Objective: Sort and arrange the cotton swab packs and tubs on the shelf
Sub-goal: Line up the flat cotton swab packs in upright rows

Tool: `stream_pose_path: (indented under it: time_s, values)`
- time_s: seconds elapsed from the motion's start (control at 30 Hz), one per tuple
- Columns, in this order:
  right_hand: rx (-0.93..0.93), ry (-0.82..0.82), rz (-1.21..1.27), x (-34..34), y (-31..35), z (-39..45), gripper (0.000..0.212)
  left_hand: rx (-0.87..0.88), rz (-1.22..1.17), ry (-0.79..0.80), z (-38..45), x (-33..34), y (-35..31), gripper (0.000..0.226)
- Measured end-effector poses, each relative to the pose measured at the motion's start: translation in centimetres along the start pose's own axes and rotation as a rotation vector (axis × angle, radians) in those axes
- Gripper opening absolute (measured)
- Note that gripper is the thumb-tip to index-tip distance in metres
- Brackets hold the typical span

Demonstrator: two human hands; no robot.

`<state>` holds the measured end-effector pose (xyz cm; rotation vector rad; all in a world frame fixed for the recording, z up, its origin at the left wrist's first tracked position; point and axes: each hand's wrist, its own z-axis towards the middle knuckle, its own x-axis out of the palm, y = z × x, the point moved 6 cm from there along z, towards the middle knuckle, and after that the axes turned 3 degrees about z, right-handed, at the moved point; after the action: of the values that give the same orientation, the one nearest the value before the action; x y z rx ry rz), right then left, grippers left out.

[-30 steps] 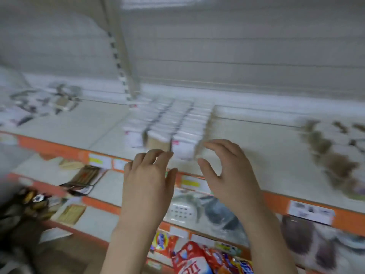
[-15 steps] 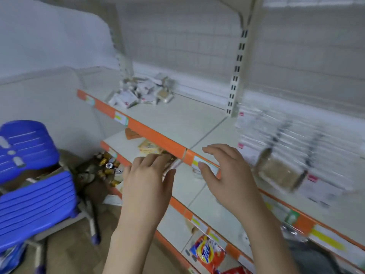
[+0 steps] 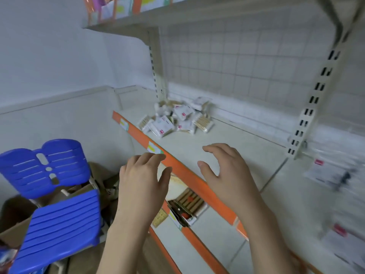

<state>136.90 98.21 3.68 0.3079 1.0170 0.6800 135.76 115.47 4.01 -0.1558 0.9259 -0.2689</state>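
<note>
Left hand (image 3: 143, 182): empty, fingers loosely spread.
Right hand (image 3: 227, 173): empty, fingers loosely spread.
Cotton swab packs (image 3: 175, 120): jumbled heap, 12 o'clock on shelf (image 3: 237, 143).

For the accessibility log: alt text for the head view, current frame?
Two empty hands, left hand and right hand, hover with relaxed fingers at the orange-edged shelf. A loose pile of cotton swab packs lies further back on it, untouched. A blue chair stands at lower left.

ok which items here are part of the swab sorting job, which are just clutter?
Job:
- loose pile of swab packs at the shelf's back left
- shelf
- blurred packs at right, likely swabs
- left hand, right hand, both holding nothing

Clutter:
- blue chair
- cardboard box
- boxed goods on the lower shelf
</note>
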Motion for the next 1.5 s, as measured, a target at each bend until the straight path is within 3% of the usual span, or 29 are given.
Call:
stream_pose_path:
  time_s: [0.4,0.9,1.0,1.2,1.37,1.5]
  values:
    - [-0.002,0.104,-0.021,11.0,-0.2,9.7,0.036,-0.08,-0.024,0.11,7.3,7.3,10.1,0.022]
    - [0.216,0.113,-0.167,22.7,0.6,21.2,0.031,0.152,-0.217,0.317,22.3,15.9,22.7,0.036]
    - [0.229,0.123,-0.212,24.2,0.2,21.8,0.038,0.229,-0.22,0.395,24.4,17.3,23.4,0.045]
    - [0.19,0.259,-0.165,26.4,-0.3,22.6,0.074,0.45,-0.344,0.553,26.9,20.5,21.3,0.06]
    - [0.198,0.241,-0.253,26.2,-2.4,22.7,0.073,0.587,-0.249,0.684,27.4,23.4,19.1,0.073]
    - [0.232,0.205,-0.285,25.5,-2.8,23.0,0.073,0.601,-0.18,0.81,27.3,25.0,18.6,0.078]
